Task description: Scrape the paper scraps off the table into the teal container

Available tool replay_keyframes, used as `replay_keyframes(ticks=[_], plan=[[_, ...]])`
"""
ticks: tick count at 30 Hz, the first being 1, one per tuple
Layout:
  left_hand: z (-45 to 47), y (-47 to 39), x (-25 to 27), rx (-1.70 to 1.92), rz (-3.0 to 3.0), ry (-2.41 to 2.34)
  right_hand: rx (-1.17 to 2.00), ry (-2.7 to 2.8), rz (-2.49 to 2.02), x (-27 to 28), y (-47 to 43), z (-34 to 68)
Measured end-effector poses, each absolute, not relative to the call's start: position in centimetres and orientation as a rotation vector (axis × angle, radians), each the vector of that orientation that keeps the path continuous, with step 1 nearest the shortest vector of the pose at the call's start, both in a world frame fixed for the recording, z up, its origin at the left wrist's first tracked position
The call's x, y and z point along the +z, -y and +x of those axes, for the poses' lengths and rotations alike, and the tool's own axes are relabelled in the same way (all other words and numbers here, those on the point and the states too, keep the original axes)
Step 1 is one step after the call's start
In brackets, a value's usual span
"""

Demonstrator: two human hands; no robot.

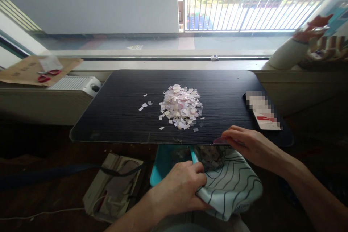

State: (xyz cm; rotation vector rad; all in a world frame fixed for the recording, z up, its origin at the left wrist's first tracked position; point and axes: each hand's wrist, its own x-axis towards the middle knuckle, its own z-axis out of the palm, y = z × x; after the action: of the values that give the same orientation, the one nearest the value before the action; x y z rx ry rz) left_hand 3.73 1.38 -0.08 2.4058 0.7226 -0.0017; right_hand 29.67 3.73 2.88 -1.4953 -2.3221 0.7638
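Observation:
A heap of small white and pale pink paper scraps (pixel 181 107) lies mid-table, with a few loose bits to its left. Below the table's front edge, my left hand (pixel 185 185) is closed on a pale green cloth bag (pixel 231 181) with dark wavy lines, right by the divider of a turquoise bin (pixel 157 170). Inside the bag's mouth are more paper scraps (pixel 210 156). My right hand (pixel 246 141) pinches a thin, see-through pink flat piece (pixel 218 140) against the table's front edge, above the bag. Its full shape is hidden by the fingers.
A phone-like slab (pixel 263 112), partly blurred, rests on the right of the black table (pixel 122 123). Red-handled scissors (pixel 49 76) lie on brown paper (pixel 19 72) at the left sill. A white vase-like object (pixel 285 52) stands right. A box (pixel 114 185) sits below.

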Motion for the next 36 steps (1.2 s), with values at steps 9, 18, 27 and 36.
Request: replay_keyframes(ticks=[9, 18, 27, 36], plan=[[4.5, -1.1, -0.2, -0.016, 2.515, -0.678, 0.333, 2.22, -1.652, 0.7, -7.1, 25.6], [4.6, -1.3, -0.3, -0.025, 2.571, -0.649, 0.378, 2.266, -1.61, 0.9, -7.6, 23.9], [4.7, -1.3, -0.2, -0.052, 2.582, -0.633, 0.431, 2.26, -1.569, 1.0, -7.3, 24.3], [4.8, -1.7, 0.1, -0.123, 2.56, -0.589, 0.693, 2.299, -1.408, 0.6, -5.3, 23.0]])
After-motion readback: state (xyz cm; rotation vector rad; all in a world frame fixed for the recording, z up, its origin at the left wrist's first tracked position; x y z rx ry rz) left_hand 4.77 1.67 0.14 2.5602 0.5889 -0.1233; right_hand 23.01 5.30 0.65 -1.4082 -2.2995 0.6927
